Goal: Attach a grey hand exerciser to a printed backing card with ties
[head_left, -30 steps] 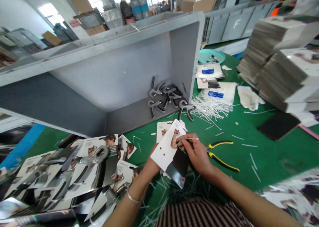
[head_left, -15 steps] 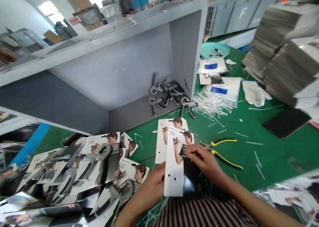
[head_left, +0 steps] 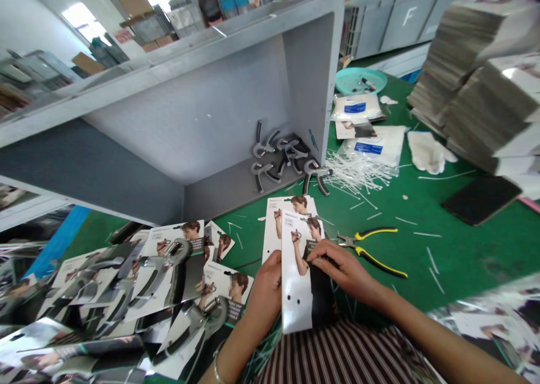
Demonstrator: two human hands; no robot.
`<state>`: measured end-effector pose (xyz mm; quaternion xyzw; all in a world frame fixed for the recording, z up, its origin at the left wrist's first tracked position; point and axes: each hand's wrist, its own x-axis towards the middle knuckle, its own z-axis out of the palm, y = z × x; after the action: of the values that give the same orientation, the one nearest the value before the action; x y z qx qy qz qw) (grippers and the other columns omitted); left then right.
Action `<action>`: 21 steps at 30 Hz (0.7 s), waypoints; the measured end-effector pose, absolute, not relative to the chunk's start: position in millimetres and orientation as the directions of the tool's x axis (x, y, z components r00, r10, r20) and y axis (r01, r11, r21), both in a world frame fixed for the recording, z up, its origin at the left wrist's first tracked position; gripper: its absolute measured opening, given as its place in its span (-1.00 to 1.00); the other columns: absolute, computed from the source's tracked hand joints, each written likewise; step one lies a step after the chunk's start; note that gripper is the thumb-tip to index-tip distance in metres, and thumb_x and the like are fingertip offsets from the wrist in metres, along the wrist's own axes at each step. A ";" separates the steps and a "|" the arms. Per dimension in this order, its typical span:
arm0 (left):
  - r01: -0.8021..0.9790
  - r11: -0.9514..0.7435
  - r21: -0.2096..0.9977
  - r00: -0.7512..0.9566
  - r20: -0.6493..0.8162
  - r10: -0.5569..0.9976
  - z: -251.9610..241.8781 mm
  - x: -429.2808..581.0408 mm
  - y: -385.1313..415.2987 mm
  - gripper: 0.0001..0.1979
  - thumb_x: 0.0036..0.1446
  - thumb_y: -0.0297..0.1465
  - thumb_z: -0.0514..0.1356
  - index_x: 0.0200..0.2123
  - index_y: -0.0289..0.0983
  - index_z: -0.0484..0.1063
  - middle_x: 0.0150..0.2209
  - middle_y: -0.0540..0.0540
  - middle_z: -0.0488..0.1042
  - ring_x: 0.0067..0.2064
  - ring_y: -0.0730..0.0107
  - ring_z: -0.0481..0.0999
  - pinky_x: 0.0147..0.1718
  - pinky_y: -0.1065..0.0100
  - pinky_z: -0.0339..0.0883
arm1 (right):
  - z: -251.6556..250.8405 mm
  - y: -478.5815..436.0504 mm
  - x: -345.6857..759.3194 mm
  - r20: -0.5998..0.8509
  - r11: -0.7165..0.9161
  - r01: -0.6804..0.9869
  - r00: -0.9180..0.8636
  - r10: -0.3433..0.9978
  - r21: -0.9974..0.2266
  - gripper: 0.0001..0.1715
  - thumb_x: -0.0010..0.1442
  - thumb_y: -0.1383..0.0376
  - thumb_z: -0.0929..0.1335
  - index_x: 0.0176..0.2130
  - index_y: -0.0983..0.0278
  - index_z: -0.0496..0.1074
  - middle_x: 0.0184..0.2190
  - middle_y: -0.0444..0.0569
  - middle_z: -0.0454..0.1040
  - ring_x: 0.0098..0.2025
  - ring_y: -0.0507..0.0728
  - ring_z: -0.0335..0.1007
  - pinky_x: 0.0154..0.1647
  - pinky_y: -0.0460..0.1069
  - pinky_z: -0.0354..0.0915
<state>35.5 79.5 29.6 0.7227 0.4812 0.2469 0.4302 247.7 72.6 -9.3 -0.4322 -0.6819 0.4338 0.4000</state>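
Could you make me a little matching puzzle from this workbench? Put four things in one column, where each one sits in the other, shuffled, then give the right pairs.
Things:
1. pliers
2. hand grippers
3. white glove
4. backing card

Places:
A. inside the grey crate lying on its side
B. held in both hands
C. on the green mat, just right of the right hand
D. beside the tall stacks of cards

Pairs: 1-C, 2-A, 3-D, 4-B
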 end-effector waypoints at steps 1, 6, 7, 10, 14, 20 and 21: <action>0.426 -0.110 0.898 0.428 -0.093 0.899 23.5 39.5 81.0 -0.79 0.14 -0.45 0.13 -0.31 -0.25 0.60 -0.22 -0.13 0.53 -0.20 0.24 0.46 -0.17 0.33 0.31 | -9.0 72.6 247.1 0.161 0.235 0.230 -0.298 0.941 -0.945 -0.82 0.38 0.23 0.25 -0.18 0.18 0.43 -0.22 -0.07 0.47 -0.13 0.09 0.40 -0.04 0.00 0.29; 0.445 0.092 0.891 0.294 -0.242 0.925 3.3 55.2 81.9 -0.86 0.08 -0.43 0.19 -0.35 -0.29 0.57 -0.51 -0.06 0.48 -0.42 0.29 0.36 -0.35 0.32 0.26 | -7.5 72.2 244.6 0.129 0.188 0.202 -0.274 0.953 -0.961 -0.80 0.37 0.21 0.26 -0.19 0.20 0.44 -0.23 -0.05 0.50 -0.17 0.09 0.42 -0.08 -0.02 0.32; 0.460 0.091 0.883 0.291 -0.247 0.924 4.9 55.2 79.8 -0.86 0.09 -0.44 0.18 -0.37 -0.29 0.57 -0.50 -0.07 0.49 -0.42 0.29 0.36 -0.35 0.32 0.26 | -7.7 71.8 244.6 0.122 0.177 0.195 -0.263 0.957 -0.965 -0.80 0.37 0.21 0.26 -0.19 0.20 0.45 -0.23 -0.06 0.50 -0.17 0.09 0.42 -0.09 -0.02 0.32; 0.462 -0.004 0.887 0.389 -0.199 0.900 17.6 48.7 71.4 -0.83 0.10 -0.48 0.15 -0.43 -0.27 0.55 -0.42 -0.08 0.51 -0.38 0.31 0.38 -0.34 0.35 0.25 | -10.0 71.2 245.5 0.085 0.114 0.125 -0.218 0.972 -0.985 -0.80 0.37 0.20 0.26 -0.17 0.20 0.43 -0.26 -0.08 0.48 -0.22 0.07 0.41 -0.14 -0.05 0.33; 0.442 -0.155 0.883 0.446 -0.067 0.892 29.0 39.4 67.0 -0.82 0.08 -0.54 0.15 -0.46 -0.26 0.54 -0.38 -0.07 0.49 -0.34 0.34 0.41 -0.30 0.39 0.25 | -11.4 73.0 246.9 0.075 0.100 0.102 -0.224 0.972 -0.990 -0.80 0.38 0.19 0.25 -0.17 0.21 0.42 -0.28 -0.09 0.46 -0.25 0.06 0.40 -0.20 -0.06 0.33; 0.438 0.000 0.899 0.206 -0.101 0.973 19.0 39.3 76.2 -0.79 0.10 -0.48 0.16 -0.18 -0.26 0.50 -0.24 -0.12 0.56 -0.27 0.28 0.47 -0.21 0.36 0.31 | 7.8 73.0 244.0 0.230 0.406 0.372 -0.435 0.871 -0.834 -0.82 0.38 0.31 0.23 -0.08 0.20 0.39 -0.12 0.01 0.44 -0.02 0.15 0.34 0.08 0.07 0.29; 0.426 0.025 0.904 0.180 -0.112 0.977 17.1 39.6 76.7 -0.74 0.11 -0.47 0.17 -0.10 -0.26 0.47 -0.19 -0.12 0.56 -0.24 0.28 0.48 -0.18 0.35 0.32 | 11.0 71.4 242.3 0.234 0.446 0.422 -0.464 0.854 -0.789 -0.83 0.37 0.32 0.24 -0.08 0.22 0.38 -0.12 0.03 0.43 -0.01 0.17 0.33 0.08 0.08 0.30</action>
<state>39.6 76.7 17.1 0.6261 0.5605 0.3093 0.4452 242.3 71.4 11.0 -0.4053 -0.7871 0.3357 0.3218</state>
